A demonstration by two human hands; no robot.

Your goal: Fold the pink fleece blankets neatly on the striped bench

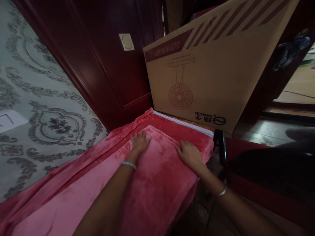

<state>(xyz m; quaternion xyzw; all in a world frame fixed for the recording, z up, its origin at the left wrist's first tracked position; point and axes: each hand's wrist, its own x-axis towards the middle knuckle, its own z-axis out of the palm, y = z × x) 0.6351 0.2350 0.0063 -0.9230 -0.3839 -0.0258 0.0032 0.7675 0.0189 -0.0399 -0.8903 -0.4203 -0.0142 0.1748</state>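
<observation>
One plush pink-red blanket lies folded over, soft side showing, on a low surface covered in a red cloth, its far fold short of the end near the box. It looks soft, limp and fairly light for its size, not fragile, and likely to slide or rumple rather than hold a crease; the far folded edge, near its two corners, seems the best place to take hold.

The left hand rests palm down by the far left corner, its fingers a little spread and closed on nothing. The right hand lies at the far edge with fingers bent; whether they pinch the cloth cannot be told. Each wrist wears a bracelet.

Beyond the white edging stands a big cardboard box, beside a dark red panel. Patterned wallpaper covers the wall at left.
</observation>
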